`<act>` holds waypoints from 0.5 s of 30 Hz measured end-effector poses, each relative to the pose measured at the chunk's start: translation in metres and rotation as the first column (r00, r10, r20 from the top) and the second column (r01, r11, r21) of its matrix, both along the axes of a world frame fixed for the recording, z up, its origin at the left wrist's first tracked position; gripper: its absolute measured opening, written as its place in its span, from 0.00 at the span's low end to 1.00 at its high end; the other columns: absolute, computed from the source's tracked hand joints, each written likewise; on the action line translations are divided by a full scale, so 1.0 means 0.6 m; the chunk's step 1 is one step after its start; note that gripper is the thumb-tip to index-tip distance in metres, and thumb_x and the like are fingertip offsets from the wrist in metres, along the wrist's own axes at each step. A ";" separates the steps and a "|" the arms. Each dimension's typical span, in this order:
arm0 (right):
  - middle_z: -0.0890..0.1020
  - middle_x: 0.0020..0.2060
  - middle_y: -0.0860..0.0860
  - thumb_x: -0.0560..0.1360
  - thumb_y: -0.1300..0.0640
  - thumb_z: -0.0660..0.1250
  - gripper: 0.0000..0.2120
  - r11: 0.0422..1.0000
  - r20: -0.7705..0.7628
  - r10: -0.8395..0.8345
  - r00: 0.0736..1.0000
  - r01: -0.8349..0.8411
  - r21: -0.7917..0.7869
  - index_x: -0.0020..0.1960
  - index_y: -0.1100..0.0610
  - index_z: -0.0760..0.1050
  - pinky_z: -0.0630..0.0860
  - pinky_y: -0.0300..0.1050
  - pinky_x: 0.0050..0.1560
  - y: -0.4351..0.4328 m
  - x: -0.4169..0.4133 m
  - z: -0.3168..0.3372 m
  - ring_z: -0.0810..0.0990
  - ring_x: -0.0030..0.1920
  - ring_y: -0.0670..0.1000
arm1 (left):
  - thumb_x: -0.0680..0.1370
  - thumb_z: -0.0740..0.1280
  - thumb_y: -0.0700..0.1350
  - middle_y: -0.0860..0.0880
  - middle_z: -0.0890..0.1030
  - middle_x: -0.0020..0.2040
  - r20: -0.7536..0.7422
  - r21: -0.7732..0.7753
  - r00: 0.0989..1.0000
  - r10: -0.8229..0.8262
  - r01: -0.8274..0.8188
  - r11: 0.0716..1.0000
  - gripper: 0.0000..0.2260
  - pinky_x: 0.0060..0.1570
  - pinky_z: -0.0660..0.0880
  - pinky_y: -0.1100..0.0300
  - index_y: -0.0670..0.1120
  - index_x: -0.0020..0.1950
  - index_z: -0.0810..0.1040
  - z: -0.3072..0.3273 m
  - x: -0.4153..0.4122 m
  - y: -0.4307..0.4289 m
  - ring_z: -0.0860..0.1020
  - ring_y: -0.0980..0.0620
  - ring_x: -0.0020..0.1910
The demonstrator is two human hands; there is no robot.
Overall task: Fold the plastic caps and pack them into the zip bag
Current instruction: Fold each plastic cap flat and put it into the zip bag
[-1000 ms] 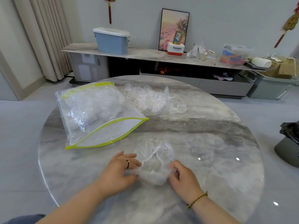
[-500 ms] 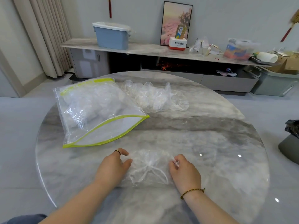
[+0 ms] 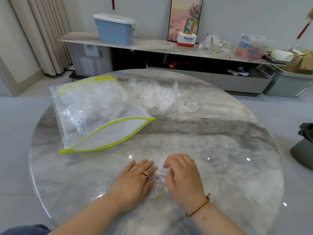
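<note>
In the head view, a plastic cap [image 3: 158, 181] is held down on the table [image 3: 220, 150] at lower centre. The left hand [image 3: 135, 180] is laid on it straight-fingered, and the right hand [image 3: 183, 177] is curled onto it. The zip bag [image 3: 94, 112] lies up-left with its mouth gaping, nearer the left hand.

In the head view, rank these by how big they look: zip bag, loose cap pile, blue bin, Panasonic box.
1. zip bag
2. loose cap pile
3. blue bin, farther back, so true size is unsure
4. Panasonic box
</note>
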State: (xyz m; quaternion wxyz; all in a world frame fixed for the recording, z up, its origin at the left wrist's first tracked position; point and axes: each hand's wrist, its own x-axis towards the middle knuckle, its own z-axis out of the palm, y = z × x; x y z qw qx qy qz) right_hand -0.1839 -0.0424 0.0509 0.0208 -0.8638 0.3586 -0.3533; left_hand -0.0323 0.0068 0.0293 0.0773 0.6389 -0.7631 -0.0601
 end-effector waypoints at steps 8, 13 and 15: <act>0.78 0.35 0.43 0.61 0.52 0.57 0.11 0.957 -0.254 0.290 0.923 -0.278 0.082 0.40 0.50 0.75 0.66 0.36 0.46 0.030 0.004 -0.026 0.72 0.40 0.45 | 0.60 0.29 0.60 0.62 0.68 0.68 -0.128 0.065 0.984 0.122 -0.114 0.991 0.44 0.61 0.61 0.67 0.57 0.65 0.72 0.024 0.033 -0.025 0.66 0.58 0.65; 0.79 0.37 0.41 0.61 0.50 0.54 0.17 0.970 -0.319 0.231 0.919 -0.191 0.152 0.46 0.48 0.75 0.69 0.35 0.47 0.032 0.009 -0.030 0.79 0.38 0.43 | 0.82 0.48 0.52 0.59 0.72 0.66 -0.083 0.084 0.972 0.220 -0.213 0.973 0.18 0.58 0.66 0.64 0.56 0.67 0.69 0.033 0.042 -0.025 0.68 0.57 0.64; 0.80 0.38 0.42 0.61 0.51 0.54 0.17 0.977 -0.324 0.206 0.923 -0.175 0.123 0.49 0.49 0.69 0.68 0.37 0.50 0.028 0.008 -0.036 0.78 0.40 0.43 | 0.82 0.50 0.49 0.56 0.72 0.66 -0.036 0.110 0.961 0.274 -0.269 0.957 0.17 0.58 0.67 0.64 0.57 0.70 0.66 0.038 0.044 -0.023 0.70 0.55 0.65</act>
